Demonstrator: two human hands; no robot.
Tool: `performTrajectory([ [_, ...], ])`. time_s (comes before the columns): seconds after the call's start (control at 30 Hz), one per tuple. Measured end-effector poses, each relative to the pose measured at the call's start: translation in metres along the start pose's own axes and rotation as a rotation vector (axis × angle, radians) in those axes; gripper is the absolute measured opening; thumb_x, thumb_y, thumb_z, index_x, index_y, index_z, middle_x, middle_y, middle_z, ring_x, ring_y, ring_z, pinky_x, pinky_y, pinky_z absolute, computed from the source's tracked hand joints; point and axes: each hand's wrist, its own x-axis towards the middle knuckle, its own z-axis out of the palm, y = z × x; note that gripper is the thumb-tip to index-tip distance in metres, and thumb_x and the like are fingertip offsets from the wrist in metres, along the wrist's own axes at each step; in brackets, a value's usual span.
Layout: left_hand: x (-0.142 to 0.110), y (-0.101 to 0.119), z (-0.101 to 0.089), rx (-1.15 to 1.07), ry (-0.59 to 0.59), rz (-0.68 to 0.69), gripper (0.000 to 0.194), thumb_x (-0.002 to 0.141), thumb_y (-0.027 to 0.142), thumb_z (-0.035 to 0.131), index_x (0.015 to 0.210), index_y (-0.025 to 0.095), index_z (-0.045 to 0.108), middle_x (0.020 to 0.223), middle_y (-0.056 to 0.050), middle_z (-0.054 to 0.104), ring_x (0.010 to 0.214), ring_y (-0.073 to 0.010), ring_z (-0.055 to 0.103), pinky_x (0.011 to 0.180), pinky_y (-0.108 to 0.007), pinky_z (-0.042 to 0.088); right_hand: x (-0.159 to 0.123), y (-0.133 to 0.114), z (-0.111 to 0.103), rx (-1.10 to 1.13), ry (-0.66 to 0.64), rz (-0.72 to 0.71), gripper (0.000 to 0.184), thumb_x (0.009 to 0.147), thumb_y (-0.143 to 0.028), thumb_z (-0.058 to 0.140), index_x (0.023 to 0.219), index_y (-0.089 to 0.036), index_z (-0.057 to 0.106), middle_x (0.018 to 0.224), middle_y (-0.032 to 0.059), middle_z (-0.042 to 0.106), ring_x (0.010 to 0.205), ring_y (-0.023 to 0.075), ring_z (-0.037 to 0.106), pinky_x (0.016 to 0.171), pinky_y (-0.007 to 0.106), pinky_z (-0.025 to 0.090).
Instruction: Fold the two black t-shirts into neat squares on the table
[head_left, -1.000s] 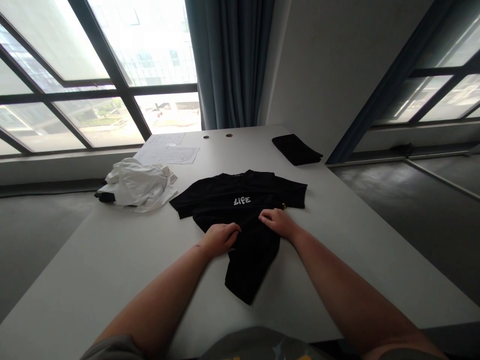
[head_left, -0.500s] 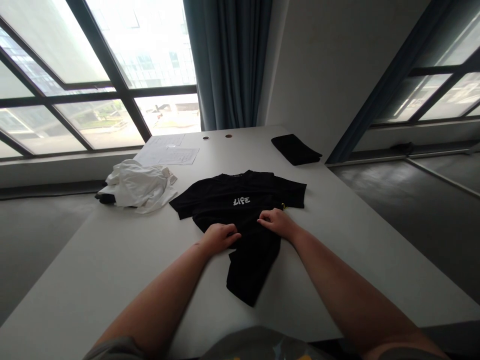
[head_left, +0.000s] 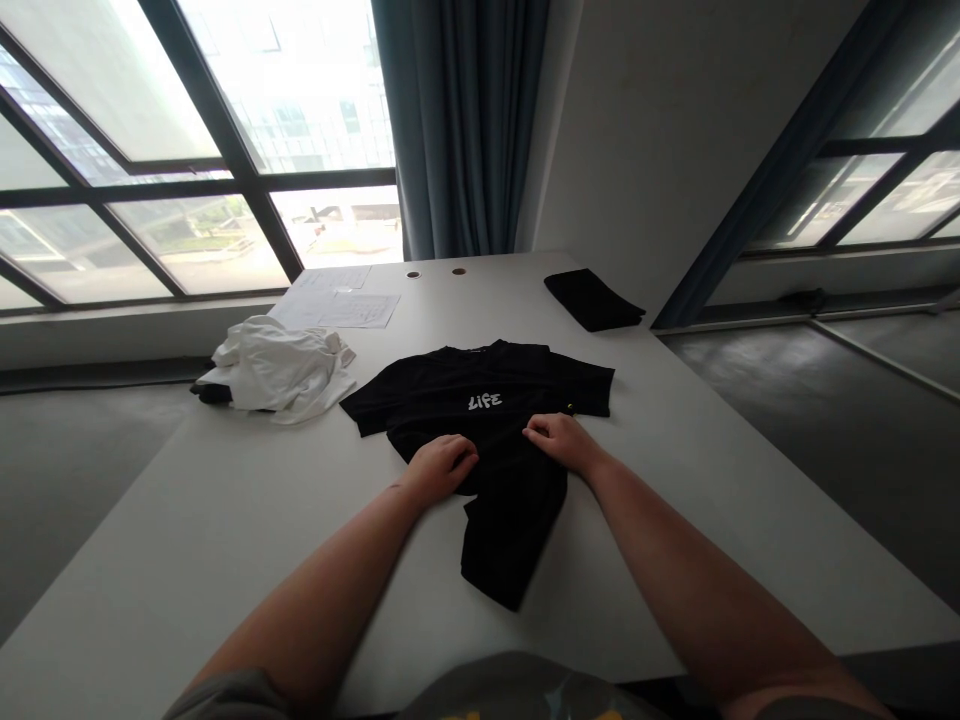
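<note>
A black T-shirt (head_left: 480, 385) with white "LIFE" lettering lies on the white table (head_left: 225, 520), sleeves spread, its lower part bunched into a narrow strip toward me. My left hand (head_left: 441, 465) rests on the shirt's left side with its fingers curled and pinching the fabric. My right hand (head_left: 559, 440) sits on the right side, fingers also curled into the cloth. Both hands are just below the lettering.
A crumpled white garment (head_left: 277, 375) lies at the table's left edge over something dark. Papers (head_left: 337, 305) lie at the back left. A folded black cloth (head_left: 592, 298) sits at the back right. Two round cable holes (head_left: 435, 272) mark the far edge, before a curtain and windows.
Both hands have shifted slightly to the right and a little up the shirt, and the bunched lower strip has moved right with them.
</note>
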Motion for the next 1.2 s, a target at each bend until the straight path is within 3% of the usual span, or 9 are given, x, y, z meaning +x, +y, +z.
performTrajectory([
  [0.2, -0.001, -0.005, 0.0, -0.031, 0.131, 0.116, 0.016, 0.097, 0.025, 0.059, 0.11, 0.026, 0.068, 0.118, -0.007, 0.065, 0.112, -0.0226, 0.062, 0.103, -0.04, 0.052, 0.001, -0.002, 0.0, 0.002, 0.006, 0.003, 0.028, 0.094, -0.04, 0.057, 0.078, -0.021, 0.071, 0.068, 0.0011, 0.066, 0.065, 0.0162, 0.059, 0.065, 0.028, 0.036],
  [0.37, -0.002, -0.006, 0.003, 0.037, 0.176, 0.106, 0.022, 0.096, 0.024, 0.061, 0.117, 0.028, 0.068, 0.128, -0.007, 0.063, 0.126, -0.0244, 0.057, 0.113, -0.045, 0.047, 0.0, -0.003, -0.001, 0.012, 0.002, 0.03, 0.029, 0.094, -0.04, 0.057, 0.078, -0.021, 0.071, 0.065, 0.0003, 0.064, 0.062, 0.0159, 0.058, 0.063, 0.028, 0.035],
  [0.47, -0.002, -0.007, 0.006, 0.133, 0.217, 0.045, 0.027, 0.095, 0.026, 0.062, 0.122, 0.03, 0.067, 0.138, -0.006, 0.06, 0.135, -0.0265, 0.052, 0.121, -0.052, 0.038, 0.0, -0.004, -0.001, 0.017, 0.004, 0.027, 0.03, 0.094, -0.041, 0.056, 0.078, -0.021, 0.071, 0.065, 0.0004, 0.064, 0.063, 0.0158, 0.058, 0.064, 0.028, 0.036],
  [0.6, 0.0, -0.013, 0.011, 0.256, 0.283, -0.146, 0.038, 0.096, 0.028, 0.062, 0.134, 0.03, 0.063, 0.15, -0.008, 0.055, 0.147, -0.0303, 0.044, 0.128, -0.062, 0.02, 0.0, -0.004, -0.001, 0.015, 0.009, 0.024, 0.029, 0.094, -0.04, 0.057, 0.079, -0.02, 0.072, 0.068, 0.0012, 0.065, 0.064, 0.0162, 0.059, 0.065, 0.028, 0.036],
  [0.7, 0.002, -0.018, 0.014, 0.262, 0.241, -0.232, 0.046, 0.096, 0.03, 0.061, 0.142, 0.029, 0.058, 0.154, -0.009, 0.053, 0.15, -0.0313, 0.04, 0.128, -0.061, 0.022, 0.0, -0.005, -0.001, 0.016, 0.01, 0.024, 0.029, 0.094, -0.04, 0.057, 0.079, -0.02, 0.072, 0.068, 0.0012, 0.066, 0.065, 0.0163, 0.06, 0.065, 0.028, 0.036],
  [0.83, 0.003, -0.02, 0.014, 0.27, 0.158, -0.208, 0.038, 0.096, 0.031, 0.061, 0.134, 0.028, 0.064, 0.152, -0.009, 0.055, 0.148, -0.0321, 0.043, 0.127, -0.061, 0.024, 0.0, -0.005, -0.001, 0.004, 0.009, 0.01, 0.029, 0.094, -0.04, 0.056, 0.079, -0.021, 0.072, 0.069, 0.0011, 0.066, 0.066, 0.0167, 0.06, 0.066, 0.028, 0.037],
  [1.0, 0.002, -0.02, 0.01, 0.262, 0.139, -0.194, 0.022, 0.093, 0.027, 0.063, 0.115, 0.028, 0.069, 0.15, -0.007, 0.056, 0.143, -0.0306, 0.048, 0.126, -0.061, 0.026, 0.0, -0.007, -0.002, -0.023, -0.001, 0.021, 0.03, 0.096, -0.04, 0.055, 0.08, -0.021, 0.072, 0.067, 0.0008, 0.066, 0.065, 0.0166, 0.06, 0.064, 0.028, 0.036],
  [1.1, 0.002, -0.022, 0.01, 0.264, 0.134, -0.182, 0.011, 0.097, 0.027, 0.059, 0.103, 0.027, 0.068, 0.148, -0.006, 0.059, 0.138, -0.0285, 0.053, 0.125, -0.06, 0.027, 0.0, -0.013, -0.001, -0.126, -0.045, 0.013, 0.026, 0.097, -0.037, 0.056, 0.082, -0.022, 0.073, 0.065, 0.0014, 0.067, 0.063, 0.0167, 0.06, 0.063, 0.028, 0.034],
  [1.2, 0.002, -0.021, 0.01, 0.28, 0.141, -0.173, 0.013, 0.1, 0.027, 0.055, 0.098, 0.025, 0.067, 0.148, -0.007, 0.059, 0.137, -0.0283, 0.053, 0.124, -0.058, 0.029, 0.0, -0.02, 0.004, -0.288, -0.096, -0.04, 0.022, 0.097, -0.033, 0.06, 0.08, -0.023, 0.07, 0.068, 0.0039, 0.069, 0.066, 0.0185, 0.062, 0.064, 0.029, 0.034],
])
